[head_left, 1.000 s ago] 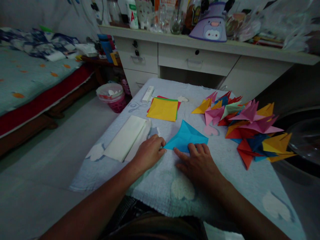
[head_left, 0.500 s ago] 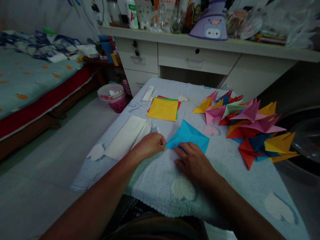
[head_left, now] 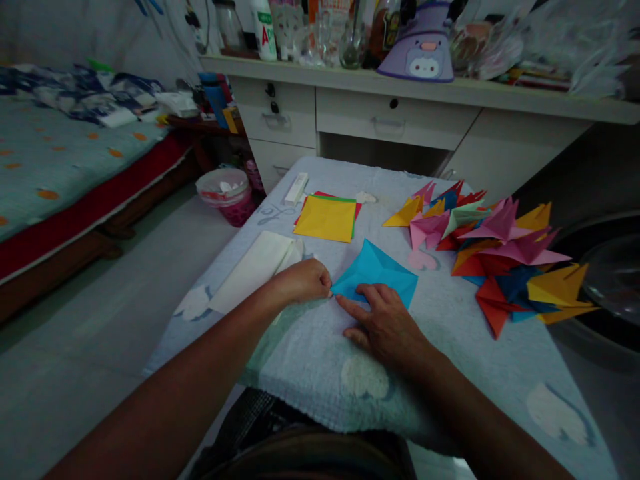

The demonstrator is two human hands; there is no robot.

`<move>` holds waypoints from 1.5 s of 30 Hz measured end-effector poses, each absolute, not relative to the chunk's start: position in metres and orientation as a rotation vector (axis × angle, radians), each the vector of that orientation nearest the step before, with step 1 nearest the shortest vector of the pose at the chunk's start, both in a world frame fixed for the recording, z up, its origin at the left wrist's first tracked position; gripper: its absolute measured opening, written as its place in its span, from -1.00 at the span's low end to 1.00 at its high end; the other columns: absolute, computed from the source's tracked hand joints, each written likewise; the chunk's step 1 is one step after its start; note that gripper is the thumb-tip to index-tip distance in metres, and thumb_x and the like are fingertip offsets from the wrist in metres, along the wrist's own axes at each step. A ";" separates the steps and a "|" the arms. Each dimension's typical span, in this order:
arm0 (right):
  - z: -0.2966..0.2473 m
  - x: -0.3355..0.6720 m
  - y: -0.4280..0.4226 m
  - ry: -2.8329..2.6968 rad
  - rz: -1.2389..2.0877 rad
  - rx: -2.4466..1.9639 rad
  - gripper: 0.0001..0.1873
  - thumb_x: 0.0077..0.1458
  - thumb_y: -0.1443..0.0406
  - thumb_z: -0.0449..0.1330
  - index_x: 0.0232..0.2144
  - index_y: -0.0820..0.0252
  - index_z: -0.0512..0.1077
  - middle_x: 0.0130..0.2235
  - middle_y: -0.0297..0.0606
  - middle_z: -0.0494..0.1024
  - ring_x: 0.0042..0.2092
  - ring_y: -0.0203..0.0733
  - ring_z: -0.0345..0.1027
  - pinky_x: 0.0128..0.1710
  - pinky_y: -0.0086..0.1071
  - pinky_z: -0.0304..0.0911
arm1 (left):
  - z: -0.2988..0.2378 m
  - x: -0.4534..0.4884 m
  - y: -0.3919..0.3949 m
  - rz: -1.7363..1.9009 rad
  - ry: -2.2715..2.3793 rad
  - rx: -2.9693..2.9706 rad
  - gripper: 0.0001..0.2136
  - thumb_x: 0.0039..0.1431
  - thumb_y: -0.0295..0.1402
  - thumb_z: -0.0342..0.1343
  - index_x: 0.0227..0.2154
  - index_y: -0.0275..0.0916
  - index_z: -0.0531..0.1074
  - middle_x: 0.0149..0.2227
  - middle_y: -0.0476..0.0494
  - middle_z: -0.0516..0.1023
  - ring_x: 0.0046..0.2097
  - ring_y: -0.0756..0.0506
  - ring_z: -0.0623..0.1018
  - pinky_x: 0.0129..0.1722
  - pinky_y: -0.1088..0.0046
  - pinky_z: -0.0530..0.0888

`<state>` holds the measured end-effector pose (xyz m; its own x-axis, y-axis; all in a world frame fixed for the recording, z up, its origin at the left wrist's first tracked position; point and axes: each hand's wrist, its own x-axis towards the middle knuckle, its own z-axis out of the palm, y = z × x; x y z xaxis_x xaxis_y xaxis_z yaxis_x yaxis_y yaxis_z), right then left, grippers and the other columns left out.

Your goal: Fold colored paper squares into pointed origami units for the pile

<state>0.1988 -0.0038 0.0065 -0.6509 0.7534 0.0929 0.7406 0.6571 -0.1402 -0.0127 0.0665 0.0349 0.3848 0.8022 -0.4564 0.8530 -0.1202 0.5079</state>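
A creased sheet of blue origami paper [head_left: 383, 267] lies on the cloth-covered table in front of me. My left hand [head_left: 311, 280] is closed at the paper's left corner, pinching it between thumb and curled fingers. With fingers spread, my right hand [head_left: 387, 317] rests on the paper's near edge, its index finger stretched towards that same left corner. Part of the near edge is hidden under the right hand. Beyond the blue sheet sits a stack of square paper [head_left: 326, 217], yellow on top with green and red showing beneath.
Folded paper cranes [head_left: 505, 247] in several colours are heaped on the right. A folded white paper [head_left: 250, 270] lies by my left forearm, and a small white box [head_left: 297, 188] farther back. A pink bin [head_left: 227, 195] stands on the floor left of the table [head_left: 310, 373].
My right index finger has slid left along the near edge of the blue paper towards the left corner. My left hand keeps its place at that corner.
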 end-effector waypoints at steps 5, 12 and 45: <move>0.005 0.196 -0.005 -2.740 0.113 -1.258 -0.41 0.24 -0.08 -0.04 0.22 -0.04 0.28 0.08 0.02 0.35 0.02 0.14 0.17 -0.03 -0.02 0.11 | 0.033 -0.014 0.069 -0.107 1.395 1.946 -0.83 -0.02 -0.35 0.11 -0.42 -0.27 0.58 -0.47 -0.05 0.57 -0.44 0.00 0.45 -0.47 0.52 0.22; 0.003 0.196 -0.004 -2.721 0.100 -1.258 -0.39 0.23 -0.10 -0.04 0.21 -0.04 0.30 0.07 0.01 0.36 0.01 0.14 0.16 -0.04 -0.04 0.10 | 0.033 -0.012 0.066 -0.117 1.422 2.020 -0.83 0.01 -0.36 0.08 -0.45 -0.28 0.57 -0.48 -0.08 0.57 -0.44 -0.01 0.45 -0.46 0.49 0.21; 0.006 0.191 -0.006 -2.716 0.091 -1.304 -0.37 0.20 -0.09 0.02 0.22 0.01 0.28 0.07 0.02 0.36 0.02 0.14 0.16 -0.02 -0.02 0.09 | 0.007 -0.022 -0.011 0.071 1.444 2.821 -0.74 0.36 -0.36 -0.11 0.02 -0.20 0.37 -0.21 -0.14 0.47 -0.15 -0.16 0.42 -0.15 0.30 0.39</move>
